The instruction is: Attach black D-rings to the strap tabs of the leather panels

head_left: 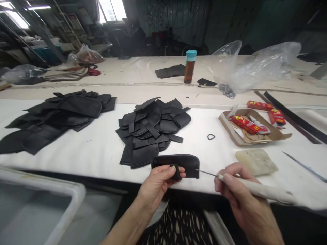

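Beyond the hands (pixel 237 188), yellowish block (pixel 256 162).

The left hand (pixel 160 180) was at the near side of the black pouch (pixel 190 162), thumb and fingers pinched; the right hand (pixel 241 195) was right of this pouch, fingers curled.
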`<state>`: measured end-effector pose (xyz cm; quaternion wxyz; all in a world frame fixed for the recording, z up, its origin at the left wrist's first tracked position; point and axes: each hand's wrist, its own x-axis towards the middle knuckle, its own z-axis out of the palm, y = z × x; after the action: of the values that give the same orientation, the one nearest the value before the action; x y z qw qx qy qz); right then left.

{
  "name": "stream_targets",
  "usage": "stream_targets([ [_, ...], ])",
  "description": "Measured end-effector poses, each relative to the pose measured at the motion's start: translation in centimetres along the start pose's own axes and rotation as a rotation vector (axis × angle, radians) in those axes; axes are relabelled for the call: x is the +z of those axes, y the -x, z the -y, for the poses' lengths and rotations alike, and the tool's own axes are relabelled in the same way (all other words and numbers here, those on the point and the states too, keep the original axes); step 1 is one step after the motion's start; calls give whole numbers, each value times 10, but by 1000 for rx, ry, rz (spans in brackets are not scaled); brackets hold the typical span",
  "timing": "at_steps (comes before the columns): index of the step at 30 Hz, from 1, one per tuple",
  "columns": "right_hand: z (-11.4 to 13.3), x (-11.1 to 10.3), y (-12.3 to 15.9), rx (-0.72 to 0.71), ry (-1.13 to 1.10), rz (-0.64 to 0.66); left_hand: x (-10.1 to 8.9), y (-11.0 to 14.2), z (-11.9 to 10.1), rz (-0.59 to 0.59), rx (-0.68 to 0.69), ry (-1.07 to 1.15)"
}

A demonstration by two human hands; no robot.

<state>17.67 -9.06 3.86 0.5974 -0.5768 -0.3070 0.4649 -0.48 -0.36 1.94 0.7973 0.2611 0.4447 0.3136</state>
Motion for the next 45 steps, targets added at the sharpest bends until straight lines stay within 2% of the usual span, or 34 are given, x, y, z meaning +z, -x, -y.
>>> stream_targets([
  [4, -13, 23, -9, 26, -7, 61, -4, 0, -1, 68, -17, 1],
  [8, -21, 33, -11, 37, -18, 89, -8, -2, -2, 144, -35, 19],
  [16, -26, 39, -14, 33, -44, 64, -10, -3, -2, 179, -34, 31],
  [27, -29, 48, -14, 27, -60, 99, -10, -4, 0, 186, -23, 54],
  [31, -29, 46, -15, 23, -46, 152, -8, -3, 0, 165, 2, 39],
  [35, -30, 39, -16, 3, 104, 236, -4, -1, 2, 108, 31, 53],
  [41, -27, 28, -21, -251, 325, 394, 1, 0, 5, 31, 88, 67],
  [45, -16, 18, -17, -262, 378, 375, 1, 0, 5, 0, 99, 52],
])
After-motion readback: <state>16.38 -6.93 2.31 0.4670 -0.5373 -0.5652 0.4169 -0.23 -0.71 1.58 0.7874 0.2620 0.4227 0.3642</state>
